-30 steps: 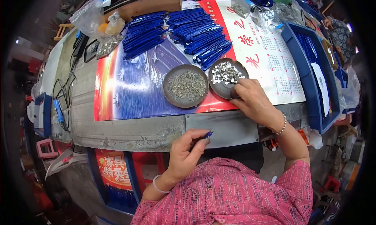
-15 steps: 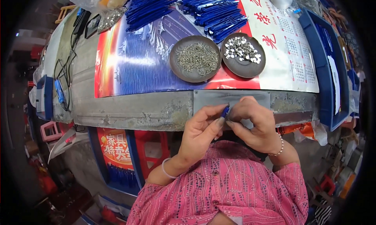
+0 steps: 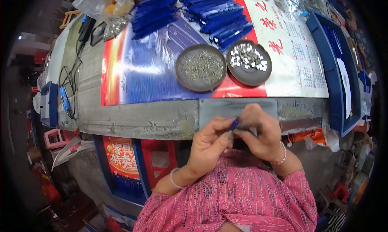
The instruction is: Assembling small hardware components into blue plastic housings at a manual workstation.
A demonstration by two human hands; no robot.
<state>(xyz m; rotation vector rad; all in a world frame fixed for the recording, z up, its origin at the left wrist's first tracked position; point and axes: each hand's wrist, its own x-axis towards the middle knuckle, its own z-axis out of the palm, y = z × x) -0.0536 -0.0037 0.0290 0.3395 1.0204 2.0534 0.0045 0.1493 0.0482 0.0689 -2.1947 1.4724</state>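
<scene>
Just past the table's near edge, my left hand [image 3: 208,147] pinches a slim, shiny blue piece [image 3: 234,124] between thumb and fingers; only a short length of it shows. My right hand [image 3: 264,137] meets its tip with thumb and forefinger pressed together. Those fingers are blurred, and whatever they hold is hidden. Beyond my hands, a dark round dish [image 3: 200,87] carries many thin metal pins [image 3: 202,67]. Touching or nearly touching it, a second dark dish [image 3: 252,81] has small round, silvery-white pieces [image 3: 249,58]. Long blue pieces lie in two piles, left [image 3: 153,15] and right [image 3: 220,22], behind the dishes.
A printed calendar sheet [image 3: 299,76] covers much of the table. A metal plate [image 3: 216,106] sits at the near edge. Blue bins stand right [image 3: 333,90] and below left [image 3: 141,167]. A cabled blue tool [image 3: 64,98] lies far left, beside plastic bags [image 3: 115,24] further back.
The view has shifted slightly, so the table appears a little lower. Both hands remain together at the blue piece, with the right fingers moving at its tip.
</scene>
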